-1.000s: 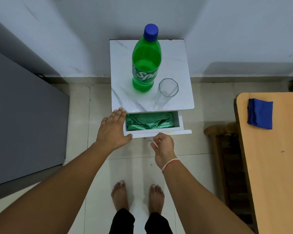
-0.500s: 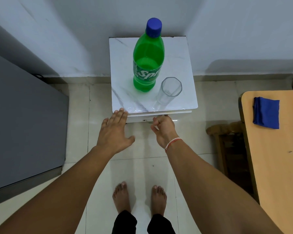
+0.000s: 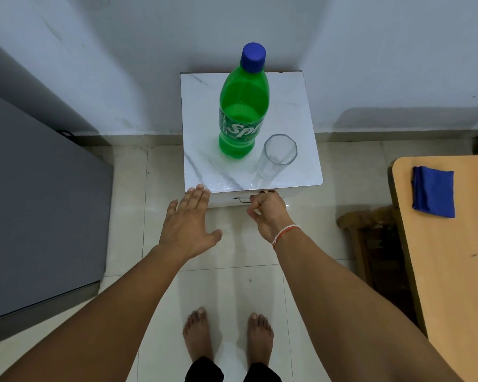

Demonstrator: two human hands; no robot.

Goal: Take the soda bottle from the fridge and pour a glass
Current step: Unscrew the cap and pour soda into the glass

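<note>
- The right hand (image 3: 268,213) is clenched at the front of the small white cabinet, its curled fingers against the metal drawer handle (image 3: 242,199); whether they actually hook the handle or only press beside it cannot be told from this angle.
- The left hand (image 3: 189,221) is released, fingers straight and spread, its fingertips touching the near left corner of the marble-patterned table (image 3: 295,106) top.
- A second ago the drawer (image 3: 226,198) stood pulled out, showing a green foil packet inside; now it is pushed flush and the packet is hidden. The left hand has kept its place at the corner while the right followed the drawer front in.
- The Sprite bottle (image 3: 243,111) stands upright on the table, blue cap (image 3: 253,57) on, roughly half full, already out of the grey fridge (image 3: 39,202) at the left.
- The empty drinking glass (image 3: 278,158) stands just beside the bottle's base, towards the near right edge, apart from it.
- With the drawer shut, both hands look free for the pour; I judge the next step is to uncap the bottle, since nothing has gone into the glass yet.
- A folded blue cloth (image 3: 433,191) lies on the wooden table at the right, well apart.
</note>
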